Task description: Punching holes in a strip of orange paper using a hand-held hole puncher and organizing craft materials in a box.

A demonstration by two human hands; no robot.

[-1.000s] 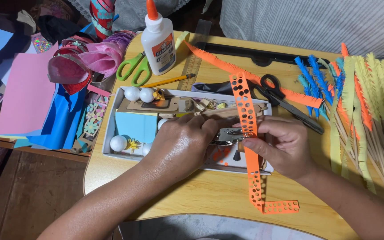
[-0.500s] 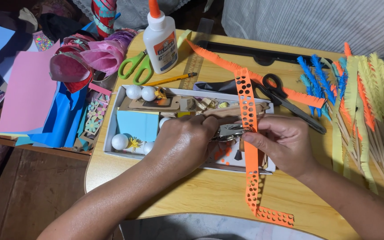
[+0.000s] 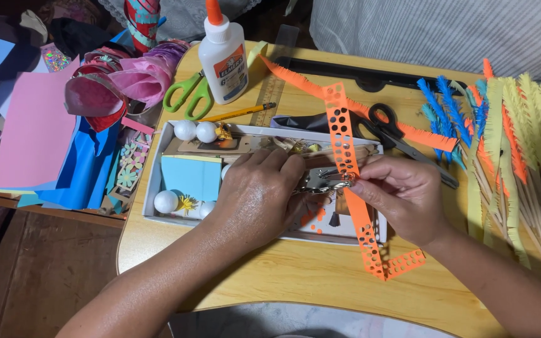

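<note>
The left hand's fingers curl tight around a metal punch, squeezing it. The right hand's fingers pinch an orange strip just beside the punch's mouth, so the strip passes through it. The strip, dotted with holes, runs up beyond the punch and down past the right hand, where it bends at the tabletop's near edge. Both hands work above a white tray holding white balls and a blue pad. Behind the tray lie a pencil, green scissors and a glue bottle. Right of the tray are black scissors and fringed paper sticks.
</note>
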